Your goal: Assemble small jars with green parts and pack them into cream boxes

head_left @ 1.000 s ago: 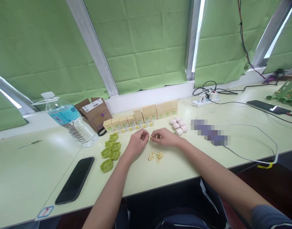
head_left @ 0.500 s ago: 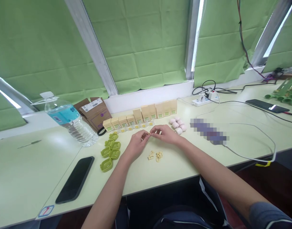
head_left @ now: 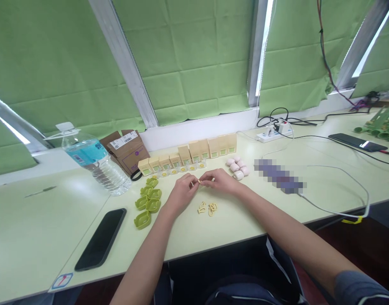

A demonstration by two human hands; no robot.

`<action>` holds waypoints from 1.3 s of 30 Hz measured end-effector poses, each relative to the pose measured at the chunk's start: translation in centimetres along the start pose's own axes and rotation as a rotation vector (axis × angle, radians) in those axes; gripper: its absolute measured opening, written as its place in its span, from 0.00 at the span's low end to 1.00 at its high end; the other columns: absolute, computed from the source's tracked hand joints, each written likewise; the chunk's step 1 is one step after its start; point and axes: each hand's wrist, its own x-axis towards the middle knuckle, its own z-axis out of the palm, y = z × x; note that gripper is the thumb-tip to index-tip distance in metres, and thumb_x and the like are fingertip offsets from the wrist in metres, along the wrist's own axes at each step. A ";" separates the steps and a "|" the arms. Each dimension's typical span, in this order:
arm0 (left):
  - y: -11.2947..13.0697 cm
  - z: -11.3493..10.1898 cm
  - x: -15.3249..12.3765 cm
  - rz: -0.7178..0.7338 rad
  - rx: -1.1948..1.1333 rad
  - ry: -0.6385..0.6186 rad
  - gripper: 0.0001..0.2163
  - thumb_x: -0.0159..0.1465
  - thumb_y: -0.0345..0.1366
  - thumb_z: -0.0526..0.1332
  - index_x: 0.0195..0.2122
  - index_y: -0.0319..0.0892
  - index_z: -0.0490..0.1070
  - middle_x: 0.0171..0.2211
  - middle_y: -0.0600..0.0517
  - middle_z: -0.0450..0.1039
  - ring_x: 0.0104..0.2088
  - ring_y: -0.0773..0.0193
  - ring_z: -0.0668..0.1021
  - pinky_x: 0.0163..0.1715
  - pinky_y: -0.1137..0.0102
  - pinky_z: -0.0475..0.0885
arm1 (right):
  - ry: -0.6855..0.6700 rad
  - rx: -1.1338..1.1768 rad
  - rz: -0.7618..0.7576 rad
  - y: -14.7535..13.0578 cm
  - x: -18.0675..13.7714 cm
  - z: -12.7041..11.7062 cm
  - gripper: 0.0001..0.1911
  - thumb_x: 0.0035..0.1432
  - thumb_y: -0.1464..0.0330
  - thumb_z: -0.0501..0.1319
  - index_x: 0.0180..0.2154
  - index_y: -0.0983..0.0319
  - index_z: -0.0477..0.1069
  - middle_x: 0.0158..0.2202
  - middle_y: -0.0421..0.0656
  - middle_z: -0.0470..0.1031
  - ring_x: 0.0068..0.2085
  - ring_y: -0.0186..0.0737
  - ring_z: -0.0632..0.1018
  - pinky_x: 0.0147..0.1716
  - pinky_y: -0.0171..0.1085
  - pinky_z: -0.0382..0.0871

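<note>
My left hand [head_left: 182,191] and my right hand [head_left: 219,181] meet above the table, fingertips pinched together on a small yellow piece [head_left: 199,181]. Fingers cover most of that piece, so its full shape is hidden. Just below my hands on the table lie more thin, curved yellow pieces [head_left: 212,209] in a loose pile. Several green, shallow cup-like pieces [head_left: 142,220] stand left of my left wrist. Beyond my right hand sits a cluster of pale pink rounded pieces [head_left: 235,167]. Small clear containers with yellow inside [head_left: 173,171] line up behind my left hand.
Small tan boxes [head_left: 194,151] with green-edged windows form a row at the back. Left are a large water bottle [head_left: 102,165], an opened carton [head_left: 131,152] and a black phone [head_left: 101,239]. A power strip [head_left: 273,133] with cables and a blurred-out object [head_left: 278,176] are right.
Both hands stay together, fingertips slightly lower around the yellow piece. The whole view has shifted by a few pixels; the things on the table have not moved.
</note>
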 end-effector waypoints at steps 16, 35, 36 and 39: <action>-1.4 -4.6 -0.4 -0.214 0.328 -0.254 0.10 0.64 0.39 0.58 0.44 0.48 0.75 0.39 0.47 0.77 0.40 0.54 0.77 0.36 0.66 0.66 | 0.026 -0.111 -0.045 -0.3 -0.1 0.0 0.09 0.59 0.65 0.64 0.36 0.61 0.82 0.34 0.43 0.83 0.33 0.37 0.80 0.37 0.35 0.71; -2.8 -8.6 -1.0 -0.554 0.744 -0.327 0.04 0.54 0.34 0.60 0.23 0.42 0.67 0.30 0.40 0.76 0.33 0.48 0.79 0.31 0.63 0.69 | 0.033 -0.132 -0.049 -0.4 -0.1 -0.1 0.07 0.58 0.67 0.64 0.34 0.62 0.80 0.32 0.43 0.82 0.32 0.36 0.79 0.36 0.34 0.72; -2.6 -8.5 -0.9 -0.540 0.747 -0.319 0.04 0.55 0.33 0.59 0.24 0.42 0.68 0.31 0.40 0.76 0.35 0.47 0.79 0.32 0.62 0.69 | 0.034 -0.132 -0.046 -0.4 -0.1 -0.1 0.07 0.58 0.67 0.64 0.34 0.62 0.80 0.32 0.43 0.82 0.32 0.36 0.79 0.36 0.34 0.72; -2.0 -8.0 -0.4 -0.476 0.754 -0.276 0.04 0.58 0.33 0.58 0.28 0.41 0.71 0.34 0.39 0.76 0.39 0.45 0.78 0.37 0.60 0.70 | 0.050 -0.133 -0.042 -0.4 0.0 -0.1 0.06 0.58 0.67 0.64 0.33 0.62 0.80 0.32 0.42 0.82 0.32 0.36 0.79 0.36 0.34 0.71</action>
